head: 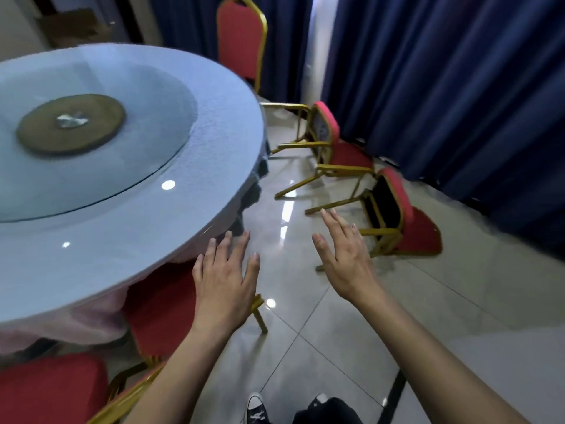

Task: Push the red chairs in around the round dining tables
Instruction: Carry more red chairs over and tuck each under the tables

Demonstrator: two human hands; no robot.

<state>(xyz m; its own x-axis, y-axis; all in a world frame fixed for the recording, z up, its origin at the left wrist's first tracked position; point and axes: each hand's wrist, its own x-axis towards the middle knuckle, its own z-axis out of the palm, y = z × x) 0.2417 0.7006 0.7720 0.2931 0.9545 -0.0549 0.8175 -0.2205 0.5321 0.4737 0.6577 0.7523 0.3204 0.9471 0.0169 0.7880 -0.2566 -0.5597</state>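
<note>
**Hands free, two chairs down**

Both hands out front, fingers straight and spread, holding nothing: left hand (227,281) over the seat of a red chair (159,307) tucked under the round table (195,191), right hand (344,254) above the tiled floor (458,301). Just beyond the right hand, two fallen red chairs (394,215) on their backs by the blue curtain (458,87). Further off, one upright chair (241,41) behind the table.

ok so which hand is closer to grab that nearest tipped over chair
Right. The right hand hovers open just short of the nearest tipped chair; the left hand is over by the round table.
</note>
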